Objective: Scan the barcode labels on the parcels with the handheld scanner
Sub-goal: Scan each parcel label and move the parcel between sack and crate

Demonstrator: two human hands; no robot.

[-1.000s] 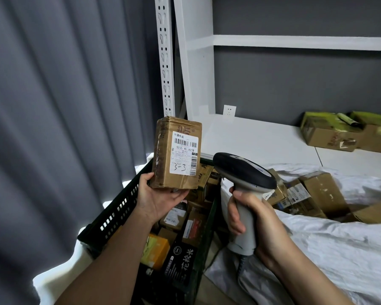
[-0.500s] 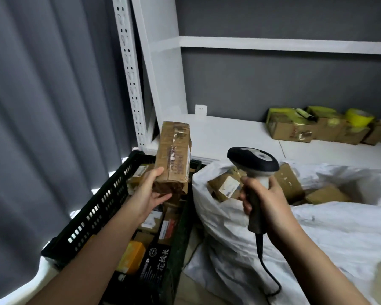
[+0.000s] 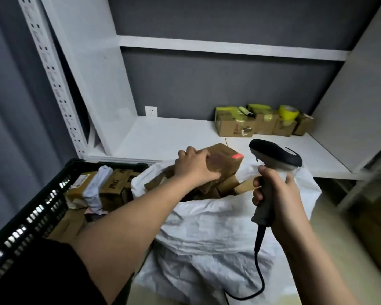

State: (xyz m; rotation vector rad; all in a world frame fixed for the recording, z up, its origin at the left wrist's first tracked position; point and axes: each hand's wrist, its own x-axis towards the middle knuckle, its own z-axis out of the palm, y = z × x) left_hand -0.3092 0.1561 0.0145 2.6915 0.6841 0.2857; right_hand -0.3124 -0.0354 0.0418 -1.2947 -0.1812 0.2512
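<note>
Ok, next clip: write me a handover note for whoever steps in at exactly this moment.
Left hand: gripping a brown parcel at the mouth of the white sack.
Right hand: holding the handheld scanner by its grip, head aimed at that parcel; a red spot shows on its top edge.
Black crate on the left holds several parcels; more lie loose in the sack.
Done: cannot tell from this view whether this parcel is scanned; no label visible.
Left: find its barcode, scan it, then work through the sack.
</note>
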